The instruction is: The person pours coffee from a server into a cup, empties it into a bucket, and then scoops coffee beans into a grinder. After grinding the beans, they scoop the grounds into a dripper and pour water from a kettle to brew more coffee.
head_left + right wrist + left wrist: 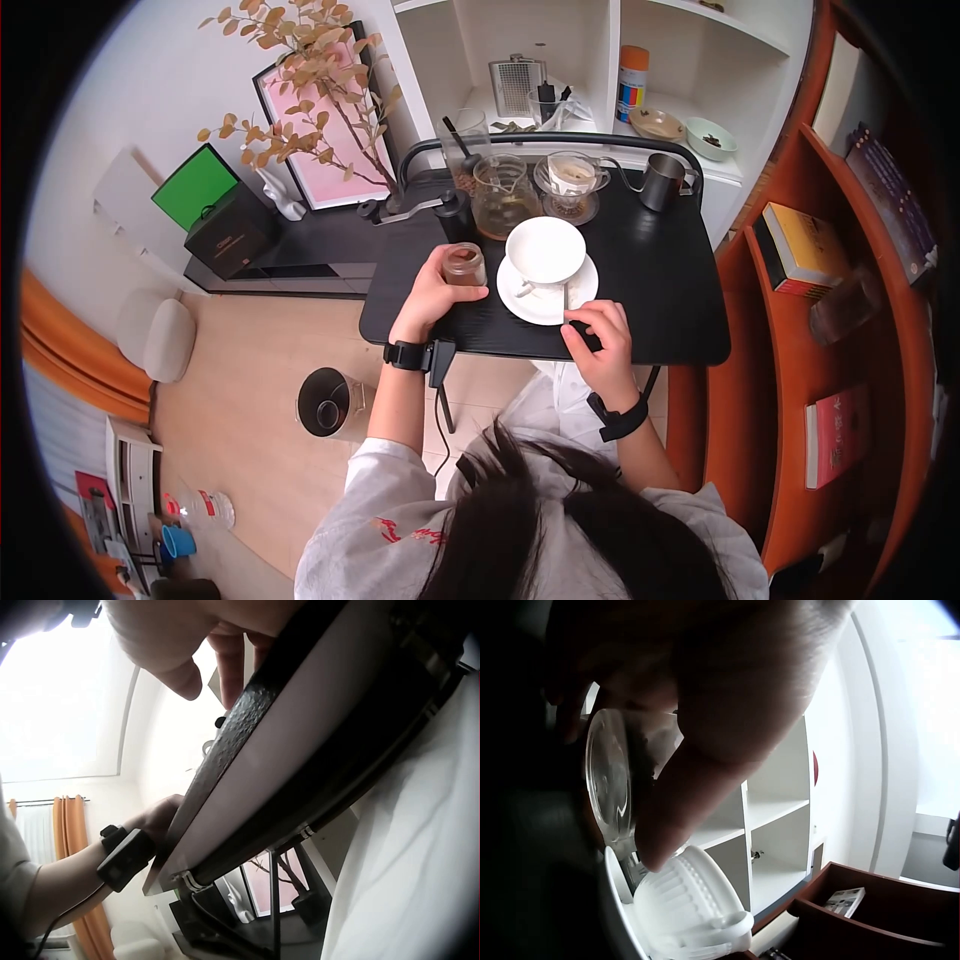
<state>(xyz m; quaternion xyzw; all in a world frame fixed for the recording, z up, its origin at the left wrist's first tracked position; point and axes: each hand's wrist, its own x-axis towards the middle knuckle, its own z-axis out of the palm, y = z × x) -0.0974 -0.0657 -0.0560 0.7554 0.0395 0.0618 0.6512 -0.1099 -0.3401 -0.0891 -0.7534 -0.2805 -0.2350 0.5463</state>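
A small glass jar (464, 264) with brown contents stands upright in the left hand (432, 292), its thumb and fingers curled round it. The left wrist view shows the thumb of that hand (712, 727) along the clear jar (609, 776), close to a ribbed white cup (690, 904). In the head view the white cup (545, 250) sits on a white saucer (535, 305). A thin spoon handle (566, 297) lies on the saucer's near side, with the fingertips of the right hand (604, 350) at its end. Thumb and fingers of the right hand (202, 637) are apart in the right wrist view.
On the black table (660, 310) stand a glass server (505, 200), a hand grinder (455, 215), a filter dripper (572, 178) on glass and a metal kettle (660, 183). White shelves rise behind, a wooden bookcase (700, 450) on the right. A bin (328, 402) stands on the floor.
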